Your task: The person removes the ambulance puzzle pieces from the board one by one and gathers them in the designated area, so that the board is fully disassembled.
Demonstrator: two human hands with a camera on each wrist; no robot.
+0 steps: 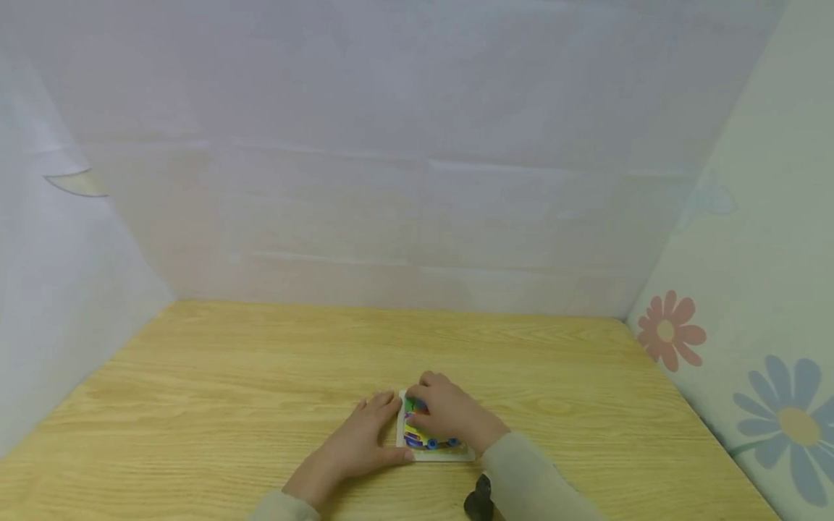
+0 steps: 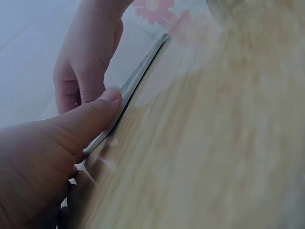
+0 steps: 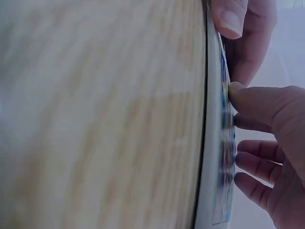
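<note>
A small white-rimmed board (image 1: 444, 456) lies flat on the table, bearing a bright picture of a vehicle (image 1: 413, 428) in yellow and purple with blue wheels. My left hand (image 1: 360, 439) spans the board's near left corner, its thumb on the near rim and its fingers along the left side. Over the picture is my right hand (image 1: 451, 412), thumb and fingertips touching the surface. From the right wrist view, the right hand's fingers (image 3: 259, 155) are spread a little apart, with no separate piece visible between them. That hand hides the picture's right part.
The wooden table (image 1: 260, 369) meets a pale sheet wall (image 1: 404, 217) at the back. A right side panel (image 1: 730, 289) carries printed flowers. Beside the right sleeve is a small black rounded object (image 1: 479, 499).
</note>
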